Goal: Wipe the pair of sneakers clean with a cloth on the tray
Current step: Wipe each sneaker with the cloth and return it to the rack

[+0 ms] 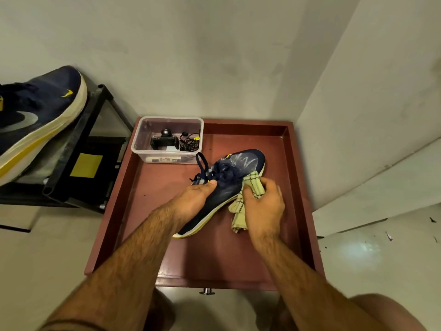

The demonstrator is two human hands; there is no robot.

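A navy sneaker [224,187], light and soft-sided, lies mid-frame on the red tray [293,177]; the left hand [194,199] grips its collar, the firmest hold, while the right hand [263,204] bunches a limp checked cloth [254,185] against its side. A clear plastic box [167,139] crowds the tray's upper left; the second sneaker [35,115] sits on a rack [78,144] at far left.
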